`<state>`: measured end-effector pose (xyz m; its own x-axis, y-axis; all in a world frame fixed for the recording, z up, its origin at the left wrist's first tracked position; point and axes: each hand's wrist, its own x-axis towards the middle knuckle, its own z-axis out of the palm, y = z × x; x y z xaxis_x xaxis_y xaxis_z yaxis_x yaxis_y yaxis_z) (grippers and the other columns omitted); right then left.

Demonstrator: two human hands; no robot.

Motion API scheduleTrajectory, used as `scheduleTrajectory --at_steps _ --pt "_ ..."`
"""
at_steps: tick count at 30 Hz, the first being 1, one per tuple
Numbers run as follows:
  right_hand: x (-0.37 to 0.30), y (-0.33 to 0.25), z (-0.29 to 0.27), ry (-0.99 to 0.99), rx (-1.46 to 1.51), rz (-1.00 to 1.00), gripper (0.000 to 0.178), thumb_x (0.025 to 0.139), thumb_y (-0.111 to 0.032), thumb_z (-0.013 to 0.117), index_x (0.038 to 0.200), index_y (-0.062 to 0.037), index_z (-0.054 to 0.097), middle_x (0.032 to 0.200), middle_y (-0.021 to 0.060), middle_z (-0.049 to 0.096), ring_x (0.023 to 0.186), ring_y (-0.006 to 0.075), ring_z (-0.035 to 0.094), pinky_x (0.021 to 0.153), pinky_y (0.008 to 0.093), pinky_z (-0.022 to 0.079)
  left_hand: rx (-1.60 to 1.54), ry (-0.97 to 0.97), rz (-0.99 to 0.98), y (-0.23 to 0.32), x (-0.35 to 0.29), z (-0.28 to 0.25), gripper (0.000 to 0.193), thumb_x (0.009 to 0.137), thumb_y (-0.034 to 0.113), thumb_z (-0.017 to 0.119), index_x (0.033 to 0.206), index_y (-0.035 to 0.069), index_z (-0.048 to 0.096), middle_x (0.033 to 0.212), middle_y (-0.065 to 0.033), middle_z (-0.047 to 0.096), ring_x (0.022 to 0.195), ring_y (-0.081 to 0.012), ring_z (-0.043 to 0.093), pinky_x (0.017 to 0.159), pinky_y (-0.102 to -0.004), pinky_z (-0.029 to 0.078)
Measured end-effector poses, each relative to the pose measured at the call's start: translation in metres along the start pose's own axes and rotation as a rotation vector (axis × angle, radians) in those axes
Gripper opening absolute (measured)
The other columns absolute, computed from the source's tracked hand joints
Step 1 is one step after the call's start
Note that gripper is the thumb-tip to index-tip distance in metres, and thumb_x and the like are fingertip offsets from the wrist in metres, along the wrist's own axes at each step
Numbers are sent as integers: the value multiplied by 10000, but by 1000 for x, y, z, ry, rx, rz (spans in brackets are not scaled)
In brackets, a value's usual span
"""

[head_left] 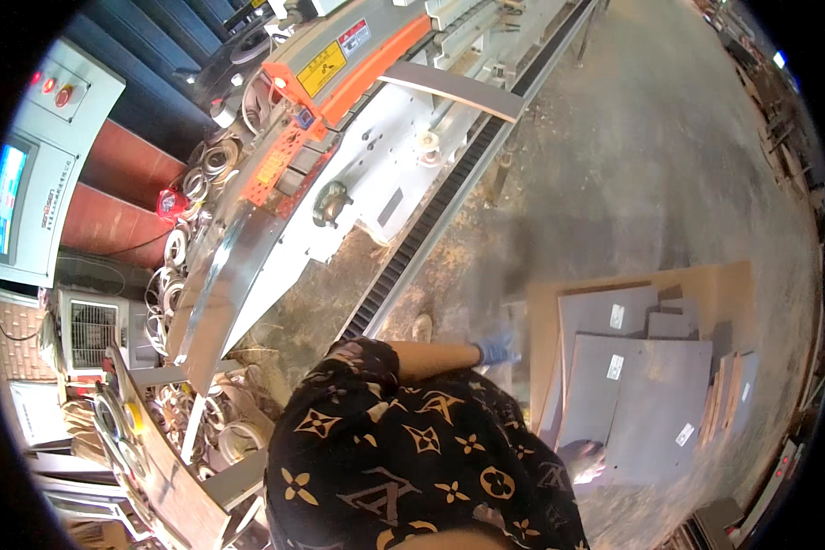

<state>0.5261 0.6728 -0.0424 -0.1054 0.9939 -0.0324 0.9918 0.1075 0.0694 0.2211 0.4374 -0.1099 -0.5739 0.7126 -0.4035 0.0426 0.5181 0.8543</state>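
My left hand (498, 349), in a blue glove, reaches out to the right from a black patterned sleeve. It is blurred, and its fingers cannot be made out. No held thing shows in it. To its right, flat grey panels (655, 403) with small white labels lie stacked on a brown sheet (724, 280) on the floor. My right hand is not in view. A long narrow grey panel (454, 89) lies across the far part of a white and orange edge banding machine (376, 69), away from my hand.
A control cabinet (82, 101) with a lit screen stands at the left. Coils of edge banding (220, 160) crowd the machine's left side. A dark roller track (422, 238) runs along its right side. My shoes (422, 327) are between the machine and the panels.
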Motion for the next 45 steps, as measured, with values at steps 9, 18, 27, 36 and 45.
scheduleTrajectory --at_steps 9,18,27,36,45 --pt "-37 -15 17 108 104 -51 514 840 -380 542 1224 -45 480 1168 162 529 1079 290 503 890 437 442 -91 -162 -214 12 36 58 451 747 401 638 1032 63 548 887 -110 595 789 -249 563 725 -392 449" --pt "-51 -220 5 -37 340 -820 541 848 -386 540 1229 -10 461 1176 177 522 1072 288 508 897 431 438 -131 -34 -216 23 72 42 396 732 353 646 1009 77 585 874 -87 615 765 -225 580 700 -379 461" --pt "-49 -235 6 -190 408 -850 559 851 -393 538 1229 8 451 1176 184 519 1066 286 511 899 426 437 -131 -54 -263 26 73 42 346 716 306 655 986 91 621 860 -65 635 740 -200 598 676 -365 474" --pt "-27 -122 19 -407 898 -355 577 854 -401 537 1229 27 440 1177 191 516 1060 285 514 900 420 437 -159 -429 -306 87 1 61 303 700 258 664 963 105 657 847 -43 654 716 -176 616 651 -352 486" --pt "-84 -190 -109 -1067 1467 -214 545 883 -336 531 1216 79 413 1150 176 517 1019 258 526 876 375 446 -513 423 -102 86 -105 -123 274 739 178 680 972 44 628 771 -54 620 664 -155 585 587 -283 482"
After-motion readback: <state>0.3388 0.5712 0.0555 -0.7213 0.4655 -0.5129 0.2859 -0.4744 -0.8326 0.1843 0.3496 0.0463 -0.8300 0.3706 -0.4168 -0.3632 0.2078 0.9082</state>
